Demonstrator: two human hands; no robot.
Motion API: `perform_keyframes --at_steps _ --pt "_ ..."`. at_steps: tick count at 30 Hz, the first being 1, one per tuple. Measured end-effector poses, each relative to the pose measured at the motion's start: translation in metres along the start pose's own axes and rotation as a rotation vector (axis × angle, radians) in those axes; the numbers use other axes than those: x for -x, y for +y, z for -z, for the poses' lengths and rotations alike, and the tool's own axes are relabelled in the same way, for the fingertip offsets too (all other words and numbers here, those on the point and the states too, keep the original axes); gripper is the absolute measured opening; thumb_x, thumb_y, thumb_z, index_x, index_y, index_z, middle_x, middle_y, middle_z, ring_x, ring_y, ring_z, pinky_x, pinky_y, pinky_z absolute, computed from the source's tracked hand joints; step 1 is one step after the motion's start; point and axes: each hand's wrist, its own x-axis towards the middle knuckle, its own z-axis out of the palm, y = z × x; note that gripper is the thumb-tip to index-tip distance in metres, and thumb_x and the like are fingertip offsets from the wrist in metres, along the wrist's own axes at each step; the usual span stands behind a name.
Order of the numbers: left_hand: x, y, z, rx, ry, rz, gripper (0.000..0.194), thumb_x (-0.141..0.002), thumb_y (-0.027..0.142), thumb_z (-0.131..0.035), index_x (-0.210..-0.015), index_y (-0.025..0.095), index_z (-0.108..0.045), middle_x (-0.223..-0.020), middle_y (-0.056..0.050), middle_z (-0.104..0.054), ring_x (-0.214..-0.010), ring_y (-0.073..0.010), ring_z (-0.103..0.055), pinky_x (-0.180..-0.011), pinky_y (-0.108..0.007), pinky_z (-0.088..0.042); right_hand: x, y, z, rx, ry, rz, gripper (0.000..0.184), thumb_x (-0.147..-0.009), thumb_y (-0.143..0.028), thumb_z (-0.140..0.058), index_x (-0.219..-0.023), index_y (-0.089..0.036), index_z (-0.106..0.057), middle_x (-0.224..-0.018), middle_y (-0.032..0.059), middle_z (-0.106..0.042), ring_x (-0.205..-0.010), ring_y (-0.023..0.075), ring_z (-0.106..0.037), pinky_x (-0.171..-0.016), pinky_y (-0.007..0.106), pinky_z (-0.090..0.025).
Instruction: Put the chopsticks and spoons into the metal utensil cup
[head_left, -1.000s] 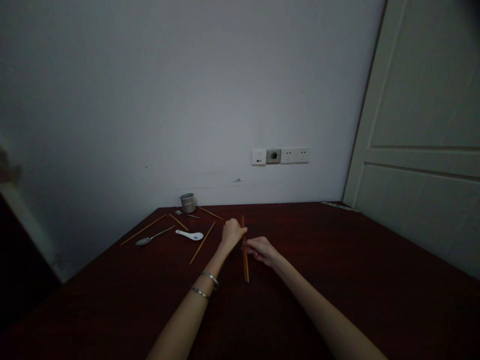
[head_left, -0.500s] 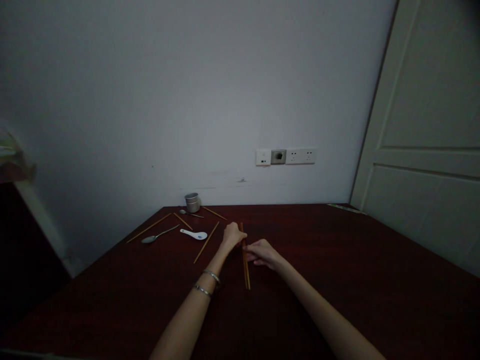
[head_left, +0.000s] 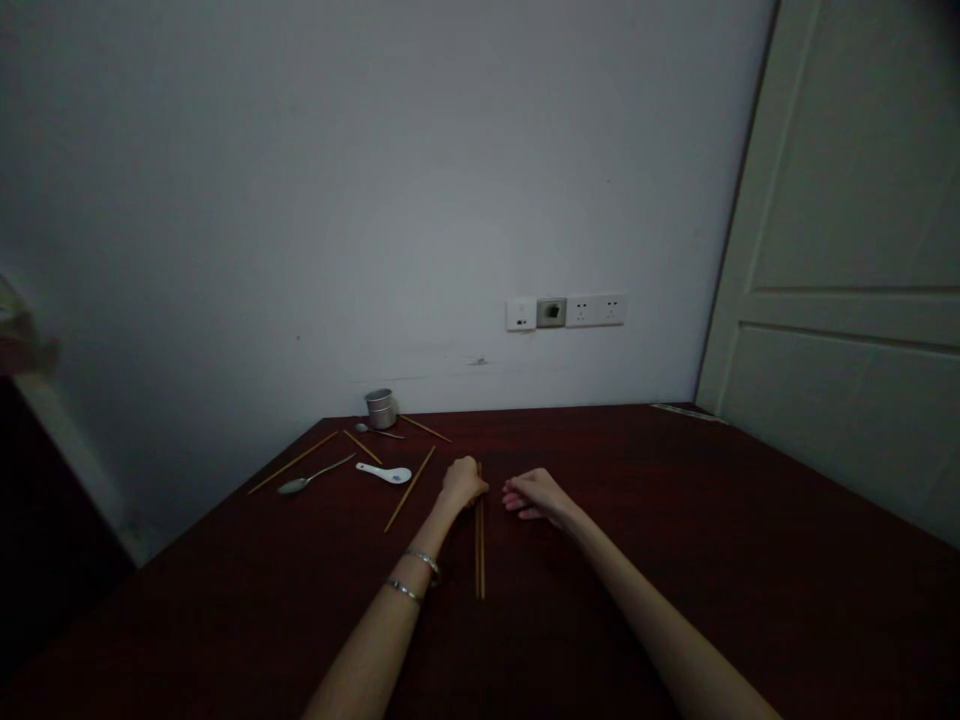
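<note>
A pair of wooden chopsticks [head_left: 481, 560] lies nearly parallel on the dark red table, pointing toward me. My left hand [head_left: 463, 484], with two bracelets on its wrist, is closed on their far part, thumb and fingers pinching them. A short gap to the right of the chopsticks, my right hand [head_left: 536, 495] hovers low with its fingers curled in; nothing shows in it. Left of my left hand lies a single chopstick [head_left: 409, 489]. Beside that is a white ceramic soup spoon [head_left: 384, 472].
Farther left on the table [head_left: 637, 560] are a metal spoon [head_left: 294, 486], a smaller spoon [head_left: 363, 428] and more chopsticks [head_left: 294, 462]. A metal cup [head_left: 381, 409] stands at the back by the wall. Wall sockets [head_left: 595, 310] sit above the table, and a pale door [head_left: 847, 330] is at right.
My right hand has let go of the chopsticks and moved right. The two chopsticks have come slightly nearer me and now lie straighter, with my left hand still on them.
</note>
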Motion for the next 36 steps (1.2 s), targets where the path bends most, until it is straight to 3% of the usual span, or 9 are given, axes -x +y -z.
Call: perform_keyframes --at_steps 4,16,27,31,36 --pt "0.005 0.003 0.004 -0.084 -0.008 -0.023 0.020 -0.062 0.026 -0.064 -0.077 0.012 -0.065 -0.065 -0.009 -0.067 -0.066 -0.0174 -0.065 -0.060 -0.019 -0.047 -0.001 0.000 0.000 0.006 0.006 -0.006 0.015 -0.074 -0.022 -0.051 -0.074 -0.010 -0.059 -0.068 0.0070 -0.065 -0.052 0.0085 -0.059 -0.041 0.015 -0.044" --pt "0.007 0.004 0.005 -0.113 -0.002 -0.055 0.023 -0.063 0.024 -0.062 -0.081 0.011 -0.066 -0.069 -0.011 -0.068 -0.067 -0.0187 -0.065 -0.060 -0.021 -0.048 -0.002 0.002 0.001 0.006 0.016 0.006 0.013 -0.072 -0.021 -0.052 -0.073 -0.010 -0.058 -0.070 0.0079 -0.065 -0.054 0.0096 -0.060 -0.042 0.016 -0.045" --pt "0.010 0.005 0.007 -0.143 0.065 -0.095 0.026 -0.069 0.026 -0.056 -0.088 0.011 -0.065 -0.091 -0.017 -0.066 -0.086 -0.0236 -0.062 -0.067 -0.025 -0.048 -0.002 -0.004 0.003 0.058 0.047 0.031 0.014 -0.073 -0.023 -0.054 -0.073 -0.011 -0.059 -0.070 0.0067 -0.065 -0.052 0.0088 -0.059 -0.042 0.017 -0.046" --pt "0.009 0.007 0.019 -0.125 0.114 -0.095 0.028 -0.074 0.027 -0.050 -0.090 0.009 -0.064 -0.085 -0.018 -0.066 -0.084 -0.0223 -0.063 -0.068 -0.025 -0.047 -0.006 -0.017 0.000 0.058 0.019 0.075 0.015 -0.074 -0.023 -0.053 -0.076 -0.011 -0.060 -0.071 0.0067 -0.065 -0.053 0.0086 -0.059 -0.042 0.016 -0.047" --pt "0.007 0.015 0.049 -0.123 0.182 -0.151 0.027 -0.075 0.028 -0.050 -0.087 0.009 -0.065 -0.077 -0.015 -0.067 -0.078 -0.0197 -0.064 -0.069 -0.024 -0.046 -0.016 -0.039 -0.012 0.105 -0.023 0.116 0.013 -0.074 -0.023 -0.054 -0.074 -0.012 -0.060 -0.067 0.0055 -0.064 -0.052 0.0088 -0.059 -0.041 0.016 -0.046"
